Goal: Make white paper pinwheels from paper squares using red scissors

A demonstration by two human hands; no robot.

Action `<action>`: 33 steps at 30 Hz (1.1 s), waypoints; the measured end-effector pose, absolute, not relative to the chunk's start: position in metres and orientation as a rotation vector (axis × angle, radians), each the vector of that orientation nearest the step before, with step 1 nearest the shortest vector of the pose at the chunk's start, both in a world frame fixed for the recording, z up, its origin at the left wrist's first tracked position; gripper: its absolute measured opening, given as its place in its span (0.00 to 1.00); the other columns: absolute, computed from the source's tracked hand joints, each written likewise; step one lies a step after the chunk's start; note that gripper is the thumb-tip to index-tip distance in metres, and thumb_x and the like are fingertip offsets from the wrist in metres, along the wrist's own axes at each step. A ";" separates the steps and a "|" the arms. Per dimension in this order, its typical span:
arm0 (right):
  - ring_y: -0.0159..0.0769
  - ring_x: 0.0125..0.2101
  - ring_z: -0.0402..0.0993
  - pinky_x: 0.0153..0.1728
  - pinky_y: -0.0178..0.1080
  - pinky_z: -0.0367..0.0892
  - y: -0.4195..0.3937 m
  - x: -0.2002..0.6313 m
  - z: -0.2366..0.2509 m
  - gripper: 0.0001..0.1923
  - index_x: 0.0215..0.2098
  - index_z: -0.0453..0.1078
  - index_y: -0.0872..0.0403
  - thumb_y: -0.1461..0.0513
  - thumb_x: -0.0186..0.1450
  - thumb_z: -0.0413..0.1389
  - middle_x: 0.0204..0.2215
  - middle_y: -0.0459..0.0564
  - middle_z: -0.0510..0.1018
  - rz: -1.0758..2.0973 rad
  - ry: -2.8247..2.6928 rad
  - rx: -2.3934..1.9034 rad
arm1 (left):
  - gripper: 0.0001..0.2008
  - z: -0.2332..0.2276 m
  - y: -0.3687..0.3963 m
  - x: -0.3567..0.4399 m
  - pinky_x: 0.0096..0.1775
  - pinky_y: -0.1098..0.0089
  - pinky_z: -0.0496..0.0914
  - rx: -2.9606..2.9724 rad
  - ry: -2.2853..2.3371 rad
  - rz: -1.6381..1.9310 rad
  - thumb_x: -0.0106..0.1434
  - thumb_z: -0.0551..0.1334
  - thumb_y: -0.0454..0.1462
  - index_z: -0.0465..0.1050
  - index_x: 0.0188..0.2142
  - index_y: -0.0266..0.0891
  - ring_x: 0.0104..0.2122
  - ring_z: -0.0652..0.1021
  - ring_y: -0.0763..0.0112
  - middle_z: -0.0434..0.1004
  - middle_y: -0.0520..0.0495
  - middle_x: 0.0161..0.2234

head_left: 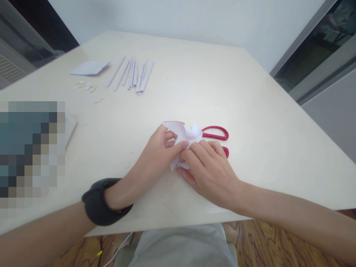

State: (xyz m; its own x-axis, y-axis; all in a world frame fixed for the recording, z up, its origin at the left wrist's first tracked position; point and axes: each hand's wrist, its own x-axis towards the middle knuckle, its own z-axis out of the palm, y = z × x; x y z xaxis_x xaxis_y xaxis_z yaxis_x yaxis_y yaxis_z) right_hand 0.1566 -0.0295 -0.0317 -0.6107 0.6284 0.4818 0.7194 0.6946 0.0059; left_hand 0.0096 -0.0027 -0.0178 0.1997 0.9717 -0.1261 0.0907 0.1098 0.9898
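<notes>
Between my two hands is a piece of white paper (178, 128), folded and curled into pointed flaps. My left hand (164, 148) grips its left side, thumb on top and fingers curled behind. Pressed close on the lower right of the paper, my right hand (207, 167) has its fingers bent together and the thumb underneath. Scissors with red handles (215, 132) lie just beyond my right hand; their blades are hidden by the paper and the hands.
Several rolled paper tubes (135, 74) lie at the back left of the white table (200, 81). Next to them are a folded paper (90, 68) and several cotton swabs (87, 86). A blurred-out object (27, 148) covers the left edge, with white paper beside it.
</notes>
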 end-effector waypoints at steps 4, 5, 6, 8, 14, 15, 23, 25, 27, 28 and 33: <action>0.38 0.32 0.59 0.32 0.41 0.54 -0.030 0.158 -0.033 0.04 0.33 0.66 0.56 0.65 0.65 0.49 0.30 0.50 0.69 -0.337 -2.466 -1.032 | 0.21 -0.018 -0.002 0.009 0.42 0.66 0.69 1.263 1.165 0.937 0.58 0.61 0.39 0.62 0.51 0.41 0.44 0.75 0.61 0.73 0.44 0.48; 0.38 0.32 0.59 0.33 0.41 0.54 -0.031 0.158 -0.032 0.04 0.33 0.66 0.56 0.66 0.65 0.49 0.30 0.49 0.69 -0.354 -2.466 -1.015 | 0.21 -0.018 -0.002 0.009 0.42 0.66 0.69 1.258 1.169 0.937 0.58 0.61 0.39 0.62 0.51 0.41 0.44 0.75 0.62 0.73 0.44 0.48; 0.37 0.31 0.59 0.33 0.41 0.53 -0.031 0.158 -0.032 0.05 0.32 0.66 0.56 0.67 0.64 0.49 0.29 0.48 0.69 -0.375 -2.468 -0.989 | 0.20 -0.017 -0.002 0.010 0.41 0.67 0.69 1.251 1.175 0.939 0.58 0.61 0.38 0.63 0.51 0.41 0.43 0.75 0.62 0.73 0.45 0.48; 0.35 0.30 0.59 0.33 0.40 0.53 -0.032 0.159 -0.031 0.06 0.31 0.65 0.55 0.70 0.64 0.49 0.26 0.46 0.68 -0.417 -2.457 -0.924 | 0.19 -0.016 -0.002 0.010 0.40 0.68 0.68 1.245 1.190 0.955 0.58 0.61 0.37 0.64 0.50 0.41 0.42 0.76 0.63 0.74 0.46 0.48; 0.34 0.30 0.60 0.33 0.40 0.53 -0.032 0.160 -0.030 0.05 0.31 0.65 0.55 0.70 0.62 0.51 0.25 0.44 0.68 -0.426 -2.438 -0.870 | 0.18 -0.012 -0.002 0.011 0.40 0.68 0.68 1.271 1.241 0.980 0.57 0.61 0.36 0.65 0.48 0.41 0.41 0.75 0.64 0.75 0.47 0.45; 0.34 0.29 0.59 0.33 0.40 0.53 -0.032 0.160 -0.030 0.05 0.31 0.65 0.55 0.70 0.61 0.52 0.25 0.44 0.68 -0.434 -2.433 -0.877 | 0.18 -0.012 -0.002 0.011 0.40 0.68 0.69 1.269 1.236 0.985 0.57 0.61 0.36 0.65 0.48 0.41 0.41 0.75 0.64 0.74 0.47 0.45; 0.34 0.29 0.59 0.32 0.40 0.53 -0.034 0.159 -0.030 0.02 0.32 0.65 0.55 0.68 0.62 0.52 0.26 0.44 0.69 -0.535 -2.422 -0.894 | 0.17 -0.011 -0.002 0.012 0.38 0.69 0.70 1.240 1.160 1.002 0.58 0.61 0.35 0.65 0.48 0.40 0.39 0.76 0.65 0.74 0.46 0.43; 0.33 0.27 0.58 0.31 0.40 0.52 -0.035 0.159 -0.029 0.05 0.30 0.64 0.55 0.69 0.62 0.50 0.25 0.44 0.67 -0.568 -2.415 -0.864 | 0.17 -0.010 -0.002 0.012 0.37 0.70 0.70 1.250 1.164 1.001 0.58 0.61 0.35 0.65 0.48 0.39 0.39 0.76 0.65 0.75 0.46 0.41; 0.32 0.26 0.57 0.31 0.40 0.51 -0.035 0.160 -0.029 0.08 0.28 0.63 0.55 0.71 0.63 0.49 0.23 0.43 0.66 -0.581 -2.404 -0.833 | 0.18 -0.010 -0.002 0.012 0.37 0.71 0.70 1.250 1.162 1.000 0.58 0.62 0.34 0.65 0.48 0.38 0.38 0.76 0.67 0.75 0.47 0.41; 0.32 0.26 0.57 0.31 0.40 0.51 -0.035 0.160 -0.028 0.09 0.27 0.63 0.54 0.71 0.62 0.48 0.23 0.43 0.65 -0.579 -2.404 -0.826 | 0.18 -0.009 -0.002 0.012 0.36 0.72 0.70 1.247 1.157 1.004 0.57 0.62 0.34 0.65 0.48 0.38 0.37 0.77 0.68 0.75 0.47 0.41; 0.32 0.27 0.58 0.31 0.40 0.52 -0.035 0.161 -0.029 0.06 0.29 0.65 0.55 0.70 0.62 0.50 0.24 0.43 0.67 -0.576 -2.398 -0.848 | 0.17 -0.008 -0.003 0.011 0.35 0.73 0.70 1.257 1.105 1.025 0.58 0.62 0.34 0.64 0.48 0.39 0.37 0.77 0.69 0.76 0.48 0.39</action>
State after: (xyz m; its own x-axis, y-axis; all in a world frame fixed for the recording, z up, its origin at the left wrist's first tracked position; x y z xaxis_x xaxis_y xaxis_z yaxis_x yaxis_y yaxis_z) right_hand 0.1607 -0.0354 -0.0294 -0.6639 0.4441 0.6017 0.6689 0.7125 0.2121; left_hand 0.0105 -0.0030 -0.0084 0.1850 0.9810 -0.0581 0.0158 0.0561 0.9983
